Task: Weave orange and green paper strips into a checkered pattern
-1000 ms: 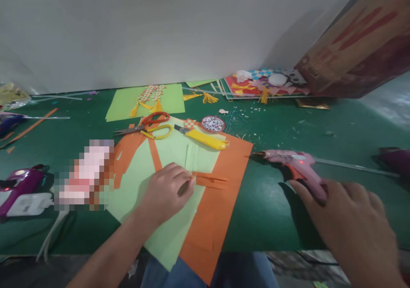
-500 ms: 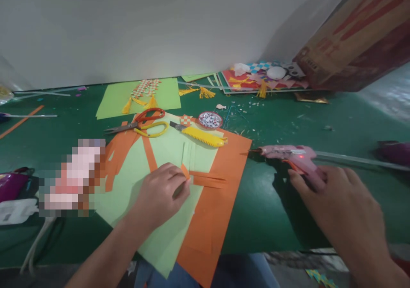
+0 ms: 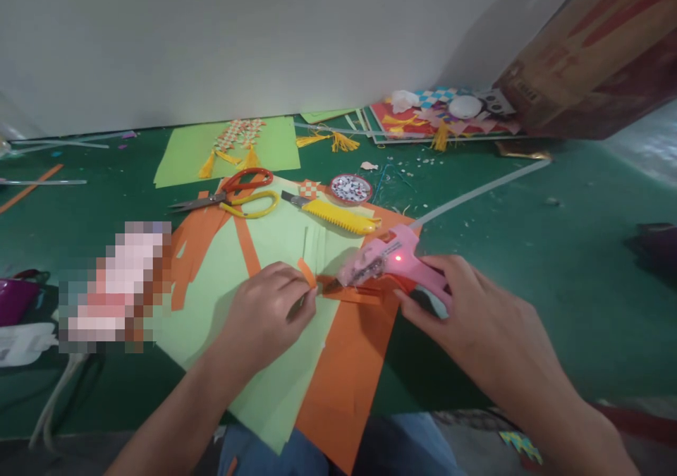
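Note:
Between the thumb and fingers of my left hand [image 3: 269, 303] is the end of an orange paper strip [image 3: 307, 273], held over the green paper [image 3: 264, 398]. My right hand [image 3: 470, 307] is closed round the handle of a pink hot glue gun [image 3: 396, 256], whose red light glows. Its nozzle points left, close to my left fingertips and above more orange strips [image 3: 364, 295]. A clear glue stick [image 3: 481, 190] juts from its back. Pale green strips [image 3: 316, 247] lie just beyond my left hand. Under the gun is an orange sheet [image 3: 349, 377].
Scissors [image 3: 246, 197], a yellow cutter knife [image 3: 338, 216] and a dish of small googly eyes [image 3: 350, 188] lie beyond my hands. Woven paper pieces with yellow tassels [image 3: 238, 137] rest at the back. On the left are a blurred-out object [image 3: 116, 285] and a white cable [image 3: 50, 412].
My right hand has brought the glue gun leftward, from the bare green table to the strips by my left hand. The left hand stays nearly in place, still pinching the orange strip.

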Tool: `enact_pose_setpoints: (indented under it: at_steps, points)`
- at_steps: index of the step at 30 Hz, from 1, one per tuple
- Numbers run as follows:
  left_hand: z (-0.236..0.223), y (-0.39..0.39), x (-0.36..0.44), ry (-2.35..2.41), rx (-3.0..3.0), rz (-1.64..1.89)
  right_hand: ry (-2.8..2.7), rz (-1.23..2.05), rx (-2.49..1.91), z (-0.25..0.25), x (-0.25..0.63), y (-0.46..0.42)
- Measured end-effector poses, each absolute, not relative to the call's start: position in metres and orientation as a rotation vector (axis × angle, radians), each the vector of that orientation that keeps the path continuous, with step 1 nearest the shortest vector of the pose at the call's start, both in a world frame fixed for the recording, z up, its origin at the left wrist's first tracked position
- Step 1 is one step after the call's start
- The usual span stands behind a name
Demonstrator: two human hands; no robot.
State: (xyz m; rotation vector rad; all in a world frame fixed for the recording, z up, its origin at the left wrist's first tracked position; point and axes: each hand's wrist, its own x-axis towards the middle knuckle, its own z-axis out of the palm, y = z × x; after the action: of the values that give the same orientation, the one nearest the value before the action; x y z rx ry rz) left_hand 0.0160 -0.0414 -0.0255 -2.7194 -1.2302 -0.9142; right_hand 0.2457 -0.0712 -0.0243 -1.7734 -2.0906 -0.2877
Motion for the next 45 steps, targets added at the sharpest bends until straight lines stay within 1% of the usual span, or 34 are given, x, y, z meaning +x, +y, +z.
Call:
enact_pose_setpoints:
  at_steps: [10, 23, 36, 40, 45]
  points:
    - [-0.026, -0.041, 0.016, -1.221, -2.718, -0.892, -2.091, -0.292, -1.8, -0.025, 0.242, -0.07]
    - [-0.028, -0.042, 0.017, -1.254, -2.739, -0.894, -2.159, -0.439, -1.649, -0.015, 0.24, -0.07]
    - [-0.028, -0.041, 0.017, -1.22, -2.716, -0.903, -2.177, -0.502, -1.632, -0.01, 0.237, -0.07]
    - [-0.028, -0.042, 0.017, -1.23, -2.722, -0.908, -2.171, -0.466, -1.642, -0.011, 0.237, -0.071]
    - [-0.026, -0.043, 0.015, -1.282, -2.837, -0.908, -2.087, -0.382, -1.807, -0.008, 0.243, -0.074]
